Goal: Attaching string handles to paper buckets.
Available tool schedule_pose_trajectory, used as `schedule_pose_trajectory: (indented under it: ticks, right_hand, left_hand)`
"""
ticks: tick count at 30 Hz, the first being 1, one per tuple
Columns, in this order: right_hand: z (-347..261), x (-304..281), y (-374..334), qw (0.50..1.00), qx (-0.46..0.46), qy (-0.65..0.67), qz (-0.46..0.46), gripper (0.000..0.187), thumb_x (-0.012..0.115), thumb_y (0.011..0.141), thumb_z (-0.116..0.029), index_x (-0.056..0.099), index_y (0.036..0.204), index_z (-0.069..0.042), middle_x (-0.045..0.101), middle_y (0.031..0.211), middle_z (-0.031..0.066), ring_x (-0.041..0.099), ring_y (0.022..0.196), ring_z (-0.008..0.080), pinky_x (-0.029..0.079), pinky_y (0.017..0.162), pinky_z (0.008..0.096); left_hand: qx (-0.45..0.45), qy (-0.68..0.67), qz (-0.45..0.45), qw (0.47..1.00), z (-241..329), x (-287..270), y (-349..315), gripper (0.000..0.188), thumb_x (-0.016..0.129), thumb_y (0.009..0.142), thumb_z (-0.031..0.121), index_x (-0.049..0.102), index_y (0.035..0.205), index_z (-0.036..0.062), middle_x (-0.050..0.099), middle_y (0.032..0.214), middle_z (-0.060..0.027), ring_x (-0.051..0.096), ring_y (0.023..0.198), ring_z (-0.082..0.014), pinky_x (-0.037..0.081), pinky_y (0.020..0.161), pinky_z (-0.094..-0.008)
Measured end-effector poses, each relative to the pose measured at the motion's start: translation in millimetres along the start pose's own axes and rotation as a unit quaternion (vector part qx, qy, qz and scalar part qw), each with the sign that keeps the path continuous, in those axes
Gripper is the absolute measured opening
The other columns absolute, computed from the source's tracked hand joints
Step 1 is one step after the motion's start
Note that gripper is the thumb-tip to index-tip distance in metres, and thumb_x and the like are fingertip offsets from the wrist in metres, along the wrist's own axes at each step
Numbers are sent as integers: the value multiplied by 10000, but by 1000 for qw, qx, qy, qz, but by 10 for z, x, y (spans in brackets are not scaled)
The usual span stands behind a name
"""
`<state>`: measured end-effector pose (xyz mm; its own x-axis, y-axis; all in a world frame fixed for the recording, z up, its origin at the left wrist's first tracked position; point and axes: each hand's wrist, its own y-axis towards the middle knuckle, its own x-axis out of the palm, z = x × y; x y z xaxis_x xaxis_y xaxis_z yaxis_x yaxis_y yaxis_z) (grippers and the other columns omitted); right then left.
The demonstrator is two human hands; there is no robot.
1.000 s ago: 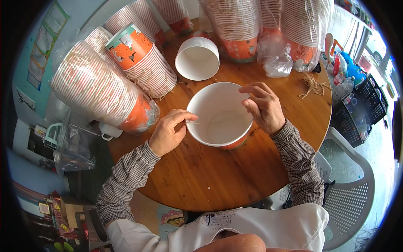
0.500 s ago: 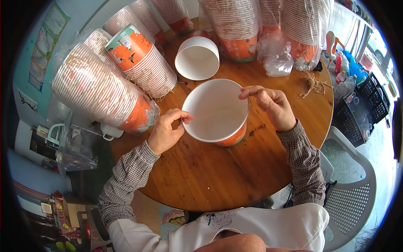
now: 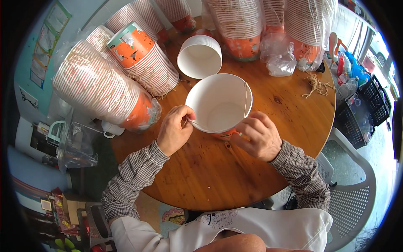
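A white paper bucket (image 3: 219, 106) is held tilted just above the round wooden table (image 3: 218, 180), near its middle; its near rim is pinched by the left hand (image 3: 175, 130), while its lower side is gripped by the right hand (image 3: 257, 135). A thin string (image 3: 245, 99) is seen hanging across the bucket's mouth on the right. Behind it a second white bucket (image 3: 200, 56) lies on its side, flanked by sleeved stacks (image 3: 105, 92) of orange buckets.
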<state>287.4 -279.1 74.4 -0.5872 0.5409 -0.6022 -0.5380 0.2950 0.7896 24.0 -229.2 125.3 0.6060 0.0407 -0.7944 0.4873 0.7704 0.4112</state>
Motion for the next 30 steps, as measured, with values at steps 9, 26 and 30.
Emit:
schedule_pose_trajectory:
  ticks: [9, 26, 30]
  right_hand:
    - [22, 252, -237, 996, 78, -3, -46, 340, 690, 725, -80, 648, 1062, -78, 560, 876, 47, 549, 837, 206, 479, 743, 360]
    - [214, 231, -387, 947, 305, 90, -43, 187, 642, 812, -86, 631, 994, -45, 612, 861, 92, 566, 840, 294, 484, 740, 395]
    - [198, 223, -385, 948, 300, 97, -46, 195, 645, 806, -74, 625, 997, -40, 607, 850, 90, 563, 824, 290, 490, 729, 388]
  left_hand:
    - [24, -69, -13, 997, -41, -38, -34, 277, 540, 727, -137, 556, 958, 15, 600, 902, -84, 604, 812, -216, 506, 736, -303]
    - [69, 89, 230, 967, -549, -333, 229, 111, 730, 772, 12, 640, 832, -8, 599, 846, -89, 612, 767, -225, 487, 640, -295]
    - [-86, -137, 316, 935, -788, -666, 735, 106, 677, 874, 84, 643, 837, -9, 631, 772, -33, 596, 721, -119, 473, 658, -250]
